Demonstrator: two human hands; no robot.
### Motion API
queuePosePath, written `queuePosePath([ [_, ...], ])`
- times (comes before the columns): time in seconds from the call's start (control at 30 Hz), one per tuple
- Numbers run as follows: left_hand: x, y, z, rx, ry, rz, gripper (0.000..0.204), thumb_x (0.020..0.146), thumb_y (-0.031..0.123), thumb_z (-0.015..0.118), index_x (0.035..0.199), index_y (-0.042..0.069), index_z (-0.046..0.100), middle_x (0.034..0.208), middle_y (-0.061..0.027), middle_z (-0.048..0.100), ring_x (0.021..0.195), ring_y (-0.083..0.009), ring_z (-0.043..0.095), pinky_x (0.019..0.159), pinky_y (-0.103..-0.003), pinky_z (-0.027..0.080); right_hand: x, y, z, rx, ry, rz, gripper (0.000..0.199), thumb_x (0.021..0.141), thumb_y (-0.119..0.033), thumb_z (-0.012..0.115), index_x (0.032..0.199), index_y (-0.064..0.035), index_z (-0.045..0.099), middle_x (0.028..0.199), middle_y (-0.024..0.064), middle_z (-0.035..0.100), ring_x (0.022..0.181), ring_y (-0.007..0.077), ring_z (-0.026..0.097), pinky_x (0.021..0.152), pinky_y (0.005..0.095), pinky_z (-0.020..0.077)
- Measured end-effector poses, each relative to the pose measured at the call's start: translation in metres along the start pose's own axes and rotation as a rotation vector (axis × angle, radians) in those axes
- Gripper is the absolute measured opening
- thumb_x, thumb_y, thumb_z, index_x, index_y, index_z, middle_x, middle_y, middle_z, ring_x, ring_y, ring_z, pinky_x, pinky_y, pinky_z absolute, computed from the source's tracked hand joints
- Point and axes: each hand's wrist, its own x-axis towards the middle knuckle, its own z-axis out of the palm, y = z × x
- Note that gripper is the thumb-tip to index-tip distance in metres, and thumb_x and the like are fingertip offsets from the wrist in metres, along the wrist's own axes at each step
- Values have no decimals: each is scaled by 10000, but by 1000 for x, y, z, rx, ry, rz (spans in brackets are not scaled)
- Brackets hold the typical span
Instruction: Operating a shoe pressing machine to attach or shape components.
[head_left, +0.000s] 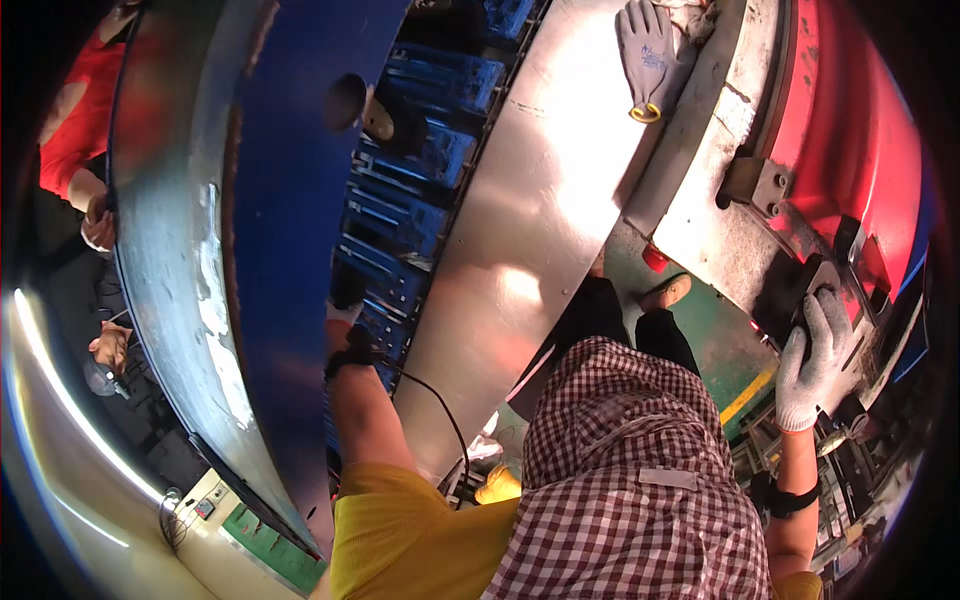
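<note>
My right hand point(820, 350), in a light grey knit glove, lies on the machine at the right with its fingers stretched out. Its fingertips touch a black block-like part point(818, 278) beside the red housing point(862, 130). My left hand point(343, 312) reaches in at the edge of a large blue panel point(285, 150). Shadow and the panel hide its fingers, so what it touches does not show. Close to it are rows of blue slatted pieces point(400, 205). A dark band wraps the left wrist, with a thin black cable hanging from it.
A smooth metal surface point(520, 210) slopes between my arms. On its far end lies a grey glove point(648, 55) with a yellow cuff. A metal bracket point(765, 187) juts from the machine. Beyond the blue panel at the left, a person in red point(85, 125) stands near another person.
</note>
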Motion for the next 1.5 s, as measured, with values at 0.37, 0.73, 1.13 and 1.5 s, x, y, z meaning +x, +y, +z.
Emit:
queuePosePath([
  [0.37,-169,177,54,-1110,333,-589,355,903,256,676,1191,55,622,1307,-124,586,1259,-346,549,993,-633,528,10,-11,-10,40,40,31,441,788,2,712,1224,-60,694,1260,152,650,1271,387,582,1107,493,429],
  [0.73,-264,470,178,-1238,-886,-253,1033,584,16,736,1557,-19,392,1497,-218,547,1355,-441,549,1146,-561,467,8,-14,-75,933,-307,-79,766,890,-314,746,1509,31,456,1433,278,543,1392,415,493,1191,466,372],
  [1.13,-418,752,352,-429,-1181,838,1122,947,409,752,1655,-15,-8,1708,-276,179,1589,-319,211,1247,-399,273,-104,144,-134,1541,480,711,898,853,-223,690,1633,-9,299,1643,185,388,1498,261,396,1231,360,301],
  [1.5,-549,932,426,-659,-739,1612,664,972,368,658,1482,-24,493,1488,-249,537,1401,-328,520,1164,-409,398,-91,353,-114,69,297,973,765,731,-424,782,1456,-245,614,1202,253,613,1095,407,648,959,464,545],
])
